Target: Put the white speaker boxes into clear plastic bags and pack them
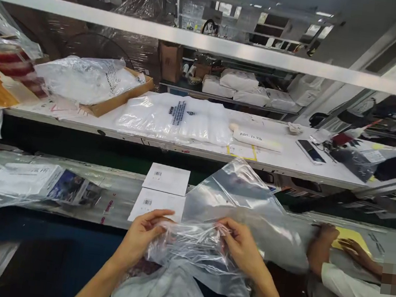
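A large clear plastic bag [235, 195] is spread in front of me, its near part bunched between my two hands. My left hand [148, 233] pinches the gathered film on one side, thumb against fingers. On the other side my right hand [239, 244] grips the same film between thumb and fingers. Just beyond my left hand lie two white boxes [167, 178] with barcode labels, one behind the other; the bag overlaps their right edge. More pale, crumpled plastic [163, 292] hangs below my hands, close to my body.
At the left, a bagged printed box [30, 179] lies on the conveyor [121, 197]. The shelf [197, 151] ahead carries a stack of printed plastic bags [201, 120], a cardboard tray [125, 95] and a phone [311, 152]. To the right, a co-worker's hands [351, 249] rest by a yellow sheet.
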`<state>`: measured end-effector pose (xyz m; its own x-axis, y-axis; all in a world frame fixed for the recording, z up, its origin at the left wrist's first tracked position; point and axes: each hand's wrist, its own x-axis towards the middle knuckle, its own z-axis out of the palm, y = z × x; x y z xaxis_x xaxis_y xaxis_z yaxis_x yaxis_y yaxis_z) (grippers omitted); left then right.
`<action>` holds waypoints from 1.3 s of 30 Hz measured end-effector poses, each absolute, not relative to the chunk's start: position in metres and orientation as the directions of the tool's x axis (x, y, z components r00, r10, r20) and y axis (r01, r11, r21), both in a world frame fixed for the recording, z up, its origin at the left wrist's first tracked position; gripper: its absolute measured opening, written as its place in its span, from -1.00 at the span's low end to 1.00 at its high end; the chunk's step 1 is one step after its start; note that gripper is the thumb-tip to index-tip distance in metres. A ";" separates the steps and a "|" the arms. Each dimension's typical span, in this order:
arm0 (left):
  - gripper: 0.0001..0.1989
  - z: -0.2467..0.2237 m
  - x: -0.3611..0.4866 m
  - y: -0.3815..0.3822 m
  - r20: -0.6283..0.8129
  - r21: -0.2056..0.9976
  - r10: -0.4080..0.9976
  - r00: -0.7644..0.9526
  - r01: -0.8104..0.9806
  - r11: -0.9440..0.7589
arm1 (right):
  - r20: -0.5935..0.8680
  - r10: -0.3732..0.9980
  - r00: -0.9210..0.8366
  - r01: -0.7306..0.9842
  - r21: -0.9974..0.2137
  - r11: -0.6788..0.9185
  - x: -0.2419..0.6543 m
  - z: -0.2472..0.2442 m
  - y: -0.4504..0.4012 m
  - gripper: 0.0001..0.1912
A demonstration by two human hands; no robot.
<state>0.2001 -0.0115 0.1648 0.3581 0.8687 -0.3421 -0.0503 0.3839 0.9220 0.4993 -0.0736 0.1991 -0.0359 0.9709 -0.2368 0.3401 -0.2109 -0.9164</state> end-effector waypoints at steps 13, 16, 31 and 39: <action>-0.53 0.135 0.154 -0.068 -0.448 0.894 0.672 0.590 0.308 0.326 | -0.427 0.903 -0.047 0.311 -0.866 -0.393 0.467 0.123 -0.066 -0.35; -0.42 0.113 0.139 -0.069 -0.540 0.841 0.789 0.292 0.229 0.491 | -0.539 0.764 -0.354 0.300 -0.839 -0.453 0.472 0.115 -0.073 -0.35; -0.48 0.104 0.097 -0.090 -0.571 0.786 0.653 0.498 0.100 0.610 | -0.576 0.812 0.095 -0.402 -0.768 -0.498 0.413 0.083 -0.046 -0.43; -0.60 0.064 0.096 0.014 -0.283 0.954 0.931 -0.230 -0.163 0.250 | -0.335 0.942 0.002 0.080 -0.939 -0.334 0.407 0.048 -0.040 -0.34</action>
<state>0.0956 0.0144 0.0638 -0.2298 0.9311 -0.2832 -0.1626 0.2502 0.9545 0.4069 -0.0396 0.0475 0.0024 0.9421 -0.3354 0.0802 -0.3345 -0.9390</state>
